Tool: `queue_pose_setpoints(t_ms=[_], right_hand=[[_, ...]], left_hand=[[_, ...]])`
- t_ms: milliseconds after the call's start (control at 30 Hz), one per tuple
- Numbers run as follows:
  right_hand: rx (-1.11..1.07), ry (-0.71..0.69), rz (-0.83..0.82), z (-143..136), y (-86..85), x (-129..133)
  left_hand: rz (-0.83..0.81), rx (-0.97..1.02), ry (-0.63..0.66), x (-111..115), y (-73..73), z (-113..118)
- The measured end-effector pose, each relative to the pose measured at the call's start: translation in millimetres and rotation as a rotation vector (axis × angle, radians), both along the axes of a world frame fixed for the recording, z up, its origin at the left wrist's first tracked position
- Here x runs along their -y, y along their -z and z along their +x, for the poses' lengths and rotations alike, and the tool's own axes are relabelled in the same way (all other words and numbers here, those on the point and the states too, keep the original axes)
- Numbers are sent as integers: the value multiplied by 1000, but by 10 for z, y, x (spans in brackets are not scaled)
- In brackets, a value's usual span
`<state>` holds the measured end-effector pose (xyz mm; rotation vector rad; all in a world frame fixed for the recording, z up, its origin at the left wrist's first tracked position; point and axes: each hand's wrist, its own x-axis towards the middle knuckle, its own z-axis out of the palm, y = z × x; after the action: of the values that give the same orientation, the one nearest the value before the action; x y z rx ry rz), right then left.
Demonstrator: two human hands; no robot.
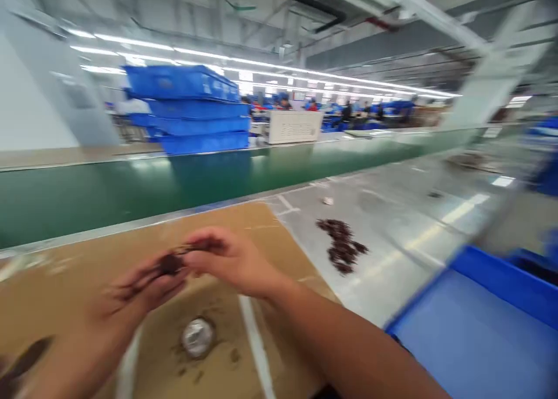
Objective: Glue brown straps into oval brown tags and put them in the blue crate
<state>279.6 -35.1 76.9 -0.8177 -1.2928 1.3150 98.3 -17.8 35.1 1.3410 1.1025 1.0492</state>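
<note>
My left hand is closed around a small dark round piece, blurred by motion. Against it, my right hand has its fingers pinched together, with something dark between them that is too smeared to name. Both hands are raised over a brown cardboard sheet. Below them on the cardboard lies a round silvery object with dark smudges around it. To the right, a pile of small dark red-brown pieces rests on the grey metal table.
Beyond the table runs a green conveyor belt, with stacked blue crates behind it. A blue bin is at the lower right. A small white item lies near the pile. People are far back.
</note>
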Motion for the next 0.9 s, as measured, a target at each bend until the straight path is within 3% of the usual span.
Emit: queue_pose_setpoints(t_ms=[100, 267, 367, 500, 567, 900], right_hand=[[-34, -73, 20, 74, -28, 38], [51, -38, 2, 130, -27, 96], [72, -75, -4, 102, 27, 101], [110, -77, -17, 89, 66, 68], [122, -69, -27, 94, 65, 61], [138, -69, -39, 69, 66, 51]], left_hand=[[-94, 260, 43, 121, -159, -195], [-204, 413, 46, 93, -267, -93], [-203, 435, 153, 169, -263, -54], [-73, 395, 407, 248, -261, -50], [-21, 376, 464, 246, -249, -57], [-33, 368, 427, 220, -201, -48]])
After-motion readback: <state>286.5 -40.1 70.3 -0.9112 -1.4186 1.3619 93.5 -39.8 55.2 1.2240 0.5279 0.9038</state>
